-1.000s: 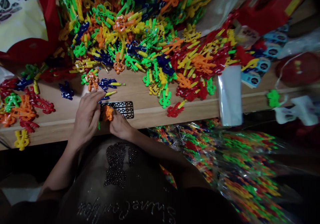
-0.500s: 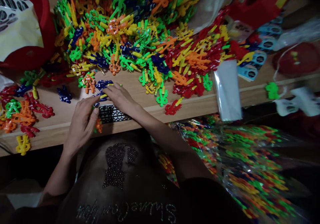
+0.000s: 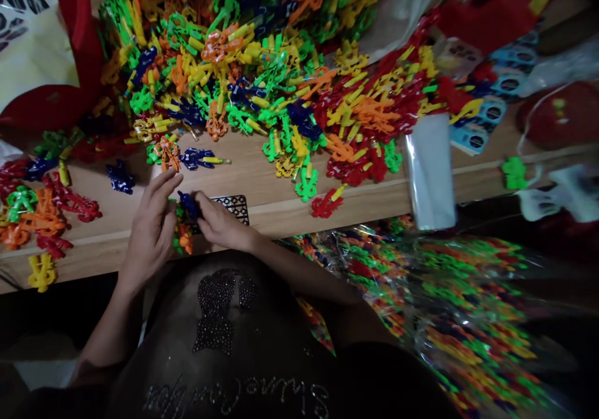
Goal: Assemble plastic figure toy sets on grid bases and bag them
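Near the table's front edge, my right hand (image 3: 218, 219) pinches a dark blue plastic toy (image 3: 188, 207). Just left of it my left hand (image 3: 152, 222) has its fingers apart, beside green and orange toys (image 3: 183, 238) that it partly hides. A black patterned card (image 3: 236, 207) lies partly under my right hand. Beyond my hands, a blue toy with a yellow piece (image 3: 201, 158) rests on the wood next to an orange and green one (image 3: 165, 152).
A big heap of coloured toys (image 3: 262, 63) spreads across the back. A red basin (image 3: 87, 44) stands at the left, near a smaller pile (image 3: 42, 210). Flat clear bags (image 3: 431, 172) lie at the right edge. Filled bags (image 3: 468, 300) sit below the table.
My right hand has drawn back toward the front edge and now holds a blue toy. The blue toy with the yellow piece is uncovered. My left hand has shifted slightly and its fingers have spread.
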`<action>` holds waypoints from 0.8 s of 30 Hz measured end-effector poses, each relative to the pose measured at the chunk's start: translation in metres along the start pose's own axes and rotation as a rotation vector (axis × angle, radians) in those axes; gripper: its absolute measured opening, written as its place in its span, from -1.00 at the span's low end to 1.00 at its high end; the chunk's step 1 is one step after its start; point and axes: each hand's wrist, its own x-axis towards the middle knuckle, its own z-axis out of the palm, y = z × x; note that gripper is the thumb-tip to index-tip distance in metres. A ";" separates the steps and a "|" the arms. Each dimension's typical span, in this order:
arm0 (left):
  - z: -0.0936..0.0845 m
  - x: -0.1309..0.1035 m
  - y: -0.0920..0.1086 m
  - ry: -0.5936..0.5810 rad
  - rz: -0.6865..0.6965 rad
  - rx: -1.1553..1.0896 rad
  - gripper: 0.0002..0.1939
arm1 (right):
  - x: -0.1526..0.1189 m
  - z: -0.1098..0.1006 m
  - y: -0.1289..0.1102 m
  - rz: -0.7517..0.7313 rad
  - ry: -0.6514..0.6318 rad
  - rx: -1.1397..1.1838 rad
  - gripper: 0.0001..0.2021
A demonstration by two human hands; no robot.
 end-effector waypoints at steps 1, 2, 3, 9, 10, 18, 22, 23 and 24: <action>0.000 0.000 0.000 -0.002 0.001 0.001 -0.48 | -0.002 0.007 0.003 -0.003 0.028 -0.024 -0.57; 0.000 -0.001 0.000 -0.001 -0.001 0.003 -0.49 | -0.004 0.014 0.006 -0.004 0.059 -0.051 -0.56; 0.000 -0.001 0.001 -0.002 -0.004 0.005 -0.50 | -0.006 0.020 0.009 -0.003 0.083 -0.082 -0.55; 0.001 -0.001 0.003 -0.024 0.002 0.000 -0.58 | -0.016 0.046 0.010 0.013 0.077 -0.225 -0.71; 0.001 0.000 0.003 -0.027 0.010 0.011 -0.58 | -0.015 0.047 0.008 0.015 0.078 -0.229 -0.75; -0.001 0.007 0.005 -0.034 -0.043 0.043 -0.74 | 0.023 -0.037 0.016 -0.180 -0.076 -0.149 -0.64; -0.005 0.004 0.004 -0.024 -0.076 0.017 -0.73 | 0.051 -0.069 0.023 0.078 0.155 -0.392 -0.74; -0.006 0.003 0.003 -0.014 -0.081 0.013 -0.73 | 0.057 -0.069 0.024 0.120 0.158 -0.394 -0.72; -0.007 0.002 0.003 -0.008 -0.088 0.011 -0.73 | 0.062 -0.067 0.024 0.122 0.132 -0.366 -0.70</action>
